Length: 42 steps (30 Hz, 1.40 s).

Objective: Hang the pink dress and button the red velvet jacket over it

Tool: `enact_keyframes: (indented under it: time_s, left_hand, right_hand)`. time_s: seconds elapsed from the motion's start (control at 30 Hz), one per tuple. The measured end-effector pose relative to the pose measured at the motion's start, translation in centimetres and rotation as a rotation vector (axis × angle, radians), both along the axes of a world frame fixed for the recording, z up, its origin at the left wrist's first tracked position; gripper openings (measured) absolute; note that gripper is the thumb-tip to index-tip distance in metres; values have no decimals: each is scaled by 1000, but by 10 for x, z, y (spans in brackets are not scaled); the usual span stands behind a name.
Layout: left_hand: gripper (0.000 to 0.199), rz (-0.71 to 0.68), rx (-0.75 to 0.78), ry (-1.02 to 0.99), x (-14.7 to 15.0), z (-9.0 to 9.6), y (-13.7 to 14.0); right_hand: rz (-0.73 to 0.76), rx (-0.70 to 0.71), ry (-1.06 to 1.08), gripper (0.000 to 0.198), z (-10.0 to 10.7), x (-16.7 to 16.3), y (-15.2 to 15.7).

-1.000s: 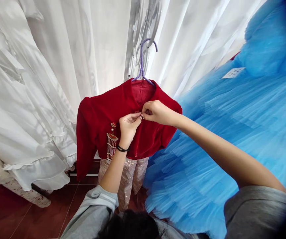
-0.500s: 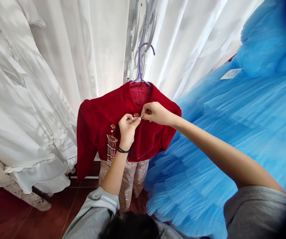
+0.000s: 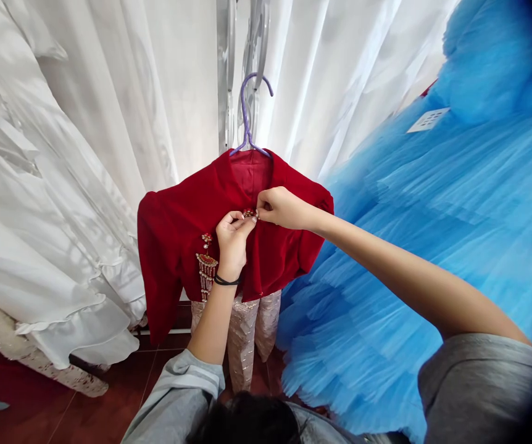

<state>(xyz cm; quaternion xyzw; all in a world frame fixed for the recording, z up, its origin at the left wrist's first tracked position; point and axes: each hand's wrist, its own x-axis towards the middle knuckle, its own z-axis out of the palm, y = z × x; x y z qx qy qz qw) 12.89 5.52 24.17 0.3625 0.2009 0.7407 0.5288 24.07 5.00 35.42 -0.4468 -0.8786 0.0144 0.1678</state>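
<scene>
Your left hand (image 3: 231, 237) and right hand (image 3: 281, 208) meet at the chest of the red jacket (image 3: 178, 240), fingers pinched on a small beaded clasp (image 3: 249, 213) that they mostly hide; its shape is hard to make out. The jacket hangs upright on a purple hanger (image 3: 246, 121), collar above your fingers, hem below. Beaded tassels (image 3: 206, 265) dangle just left of your left wrist. Blue tulle (image 3: 432, 216) covers the jacket's right sleeve.

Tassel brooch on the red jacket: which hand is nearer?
Left. The left hand pinches the jacket front right beside the tassel brooch; the right hand grips the clasp farther over, past the left hand.
</scene>
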Motion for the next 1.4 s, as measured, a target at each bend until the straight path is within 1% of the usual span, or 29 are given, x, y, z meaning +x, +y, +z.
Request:
enact_keyframes:
  time_s: [0.17, 0.27, 0.37, 0.47, 0.63, 0.73, 0.83, 0.97, 1.03, 1.1, 1.17, 1.3, 1.4]
  left_hand:
    - [32, -41, 95, 200, -10, 1, -1]
    - [29, -21, 154, 288, -14, 1, -2]
    - [27, -12, 165, 355, -15, 1, -3]
    - [28, 8, 174, 393, -15, 1, -4]
    - [36, 66, 180, 412, -15, 6, -5]
    - [38, 76, 176, 417, -14, 9, -6]
    - [40, 64, 184, 424, -15, 11, -7]
    - [39, 10, 177, 403, -16, 12, -6]
    - [41, 4, 152, 374, -16, 13, -4]
    - [44, 12, 138, 348, -15, 13, -1]
    - [46, 23, 144, 335, -14, 13, 0]
    - [47, 35, 168, 351, -14, 13, -1]
    - [43, 37, 173, 361, -15, 14, -3]
  right_hand:
    - [0, -5, 3, 10, -7, 1, -1]
    - [-1, 31, -17, 10, -11, 0, -1]
    - [6, 66, -34, 11, -14, 0, -1]
    - [11, 69, -40, 10, -16, 2, 0]
    - [40, 61, -17, 11, -15, 8, 1]
    - [22, 94, -68, 17, -13, 11, -1]
    - [64, 85, -98, 23, -11, 13, -4]
    - [142, 43, -2, 20, -10, 16, -1]
    - [123, 42, 35, 19, -11, 15, 1]
    - [74, 45, 20, 19, -10, 12, 0]
    - [18, 53, -47, 18, -8, 8, -3]
    - [-68, 112, -174, 14, -7, 3, -11]
    - [-79, 101, -125, 14, -11, 3, -11]
